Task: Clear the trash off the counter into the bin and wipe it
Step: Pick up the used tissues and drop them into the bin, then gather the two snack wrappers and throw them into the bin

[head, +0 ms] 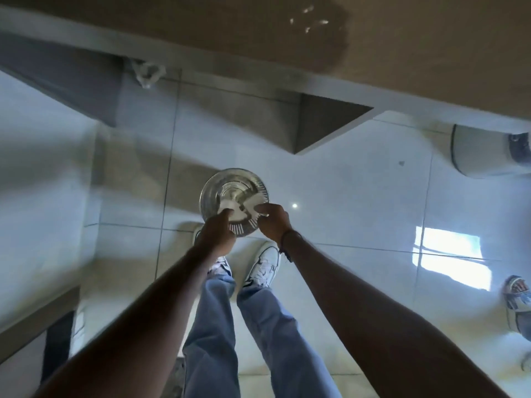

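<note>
A round shiny metal bin [227, 183] stands on the tiled floor, seen straight from above. My left hand [217, 235] and my right hand [273, 222] both reach down to its top. Between their fingertips lies a white piece of trash [240, 206] over the bin's mouth; each hand pinches one end of it. Motion blur hides what the piece is. The brown counter [431, 61] runs across the top of the view, with a darker wet patch [273, 33] on it.
My legs in blue jeans and white sneakers [264, 265] stand just behind the bin. A crumpled white thing [148, 73] sits by the counter's edge. A white rounded container [485, 152] and another person's shoe [517, 305] are on the floor at right.
</note>
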A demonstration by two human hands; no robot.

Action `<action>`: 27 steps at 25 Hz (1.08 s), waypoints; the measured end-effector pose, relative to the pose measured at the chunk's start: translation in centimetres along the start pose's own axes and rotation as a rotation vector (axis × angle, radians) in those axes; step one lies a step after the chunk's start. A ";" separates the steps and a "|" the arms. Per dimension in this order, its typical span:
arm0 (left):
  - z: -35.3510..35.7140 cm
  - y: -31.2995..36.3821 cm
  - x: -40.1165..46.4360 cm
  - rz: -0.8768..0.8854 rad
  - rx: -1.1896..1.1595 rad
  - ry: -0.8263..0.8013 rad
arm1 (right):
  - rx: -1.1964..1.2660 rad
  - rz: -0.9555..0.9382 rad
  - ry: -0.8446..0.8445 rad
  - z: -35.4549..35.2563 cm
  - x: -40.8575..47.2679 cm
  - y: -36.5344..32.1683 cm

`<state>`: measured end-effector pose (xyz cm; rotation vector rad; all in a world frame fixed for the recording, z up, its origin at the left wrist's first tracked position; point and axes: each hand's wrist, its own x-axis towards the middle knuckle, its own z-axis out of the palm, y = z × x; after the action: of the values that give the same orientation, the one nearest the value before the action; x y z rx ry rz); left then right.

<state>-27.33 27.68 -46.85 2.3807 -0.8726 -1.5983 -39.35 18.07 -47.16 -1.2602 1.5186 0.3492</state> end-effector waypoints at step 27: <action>-41.1 14.0 -16.6 0.111 0.024 0.678 | 0.085 -0.338 0.290 -8.0 -21.4 -39.7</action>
<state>-0.78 17.13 -10.23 2.5595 -0.8418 -0.6491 -13.52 7.41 -10.89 -1.5165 1.5048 -0.1232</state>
